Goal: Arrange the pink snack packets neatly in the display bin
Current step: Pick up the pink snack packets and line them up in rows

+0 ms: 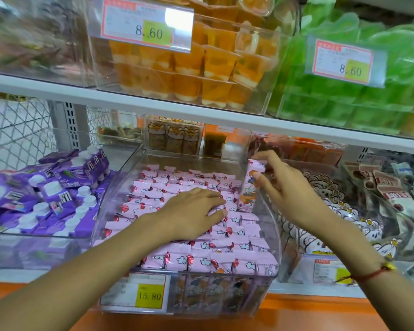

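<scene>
The small pink plastic snack packets (182, 185) are lying flat in rows inside the clear acrylic display bin (271, 237), filling its floor from the front wall to roughly the middle of the back half. Most packets are lying with their long axes running left to right, printed faces up.

One pink packet with an orange-and-purple printed end (249, 189) is standing on end against the bin's right wall, its long axis near vertical and tilted slightly. This upright packet is lying to the right of the flat rows and directly beside the right hand (287, 185), which is the nearer hand. The right hand is reaching over the right wall with fingers loosely spread; the thumb is touching the packet's upper part, but whether the grip is closed on it cannot be determined.

The left hand (191, 211) is resting palm down on the flat rows near the centre, fingers straight, pressing and holding nothing.

Judgement: the coming move requires turning the upright packet from vertical to horizontal and laying it leftward into the rows.
</scene>
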### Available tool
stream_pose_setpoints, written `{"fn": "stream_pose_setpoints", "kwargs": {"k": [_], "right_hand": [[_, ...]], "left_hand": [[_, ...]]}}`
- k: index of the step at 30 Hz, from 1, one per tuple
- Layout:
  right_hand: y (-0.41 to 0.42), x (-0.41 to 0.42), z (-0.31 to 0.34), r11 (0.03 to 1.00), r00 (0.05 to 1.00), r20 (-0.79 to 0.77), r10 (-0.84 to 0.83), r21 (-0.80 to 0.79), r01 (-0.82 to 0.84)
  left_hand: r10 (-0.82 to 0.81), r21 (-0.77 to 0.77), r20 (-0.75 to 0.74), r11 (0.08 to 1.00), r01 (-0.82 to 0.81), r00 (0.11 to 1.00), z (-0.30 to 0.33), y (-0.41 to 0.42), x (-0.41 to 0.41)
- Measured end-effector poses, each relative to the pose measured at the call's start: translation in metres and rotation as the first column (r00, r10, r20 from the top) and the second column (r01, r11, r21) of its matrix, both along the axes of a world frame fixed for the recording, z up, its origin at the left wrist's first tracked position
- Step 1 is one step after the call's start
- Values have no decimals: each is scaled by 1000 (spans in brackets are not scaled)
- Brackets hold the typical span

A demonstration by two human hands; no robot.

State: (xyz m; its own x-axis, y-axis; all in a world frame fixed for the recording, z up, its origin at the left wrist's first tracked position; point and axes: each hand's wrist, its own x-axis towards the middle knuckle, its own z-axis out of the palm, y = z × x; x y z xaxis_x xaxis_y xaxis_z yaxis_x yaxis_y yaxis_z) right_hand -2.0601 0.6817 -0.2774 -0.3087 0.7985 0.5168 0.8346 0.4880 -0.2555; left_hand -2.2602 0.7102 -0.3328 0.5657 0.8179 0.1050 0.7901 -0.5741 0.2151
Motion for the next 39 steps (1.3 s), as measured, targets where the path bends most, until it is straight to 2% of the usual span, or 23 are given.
{"fn": "stream_pose_setpoints", "kwargs": {"k": [5,12,16,19,21,24,26,30,32,36,39], "right_hand": [[-2,3,8,1000,961,275,10,4,-12],[21,-13,17,992,797,604,-34,-76,100],[32,-27,7,981,689,725,23,-149,124],[37,-28,12,959,670,738,80,-241,152],[34,-25,21,946,701,704,114,-291,139],[21,-16,30,976,831,556,39,-200,88],[9,-12,28,991,872,490,-17,-107,79],[-6,-17,8,990,807,589,-42,-86,114],[-5,-20,1,985,779,623,-67,-83,152],[-3,-20,-2,988,799,597,-74,-66,141],[-6,-18,-4,993,802,592,-84,-14,114]], "left_hand": [[-3,-13,13,1000,3,1000,-1,0,-1],[-4,-27,31,1000,5,1000,-2,1,-1],[-3,-27,45,1000,4,999,-3,1,-1],[-4,-29,61,1000,6,998,-3,1,-1],[-7,-42,82,999,11,997,-3,2,-2],[5,-89,134,996,7,991,-1,3,-5],[32,-86,182,996,-17,983,4,2,-6],[12,16,275,1000,-17,961,18,-4,-8],[-59,26,220,998,55,974,24,-8,-9],[-208,-88,148,971,222,967,25,-22,-11],[-227,-115,45,966,231,973,17,-30,-8]]}}
